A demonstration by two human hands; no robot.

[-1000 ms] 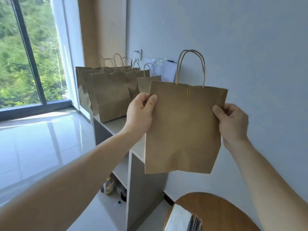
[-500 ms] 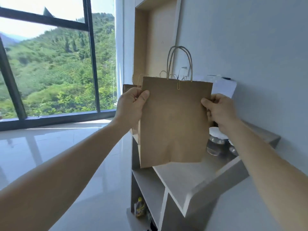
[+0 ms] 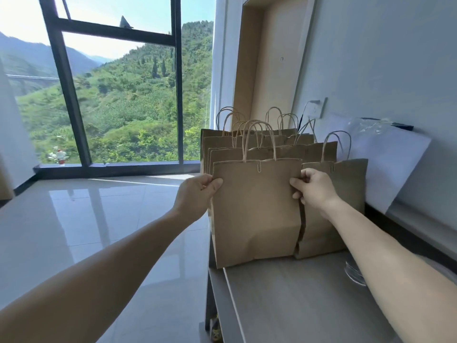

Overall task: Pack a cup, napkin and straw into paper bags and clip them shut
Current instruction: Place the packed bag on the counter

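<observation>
A brown paper bag with twisted paper handles stands upright on the grey shelf top. A paper clip sits on its closed top edge. My left hand pinches the bag's left edge and my right hand pinches its right edge. Just behind it stands a row of several more brown paper bags, and another bag stands to the right behind my right hand. What is inside the bags is hidden.
A white sheet and clear plastic lean on the wall at the right. A clear glass item shows past my right forearm. Left of the shelf lies a glossy tiled floor below a large window. A wall socket is above the bags.
The bag, held in the air a second ago, has come down onto the shelf top in front of the other bags. Both hands keep their hold on its edges.
</observation>
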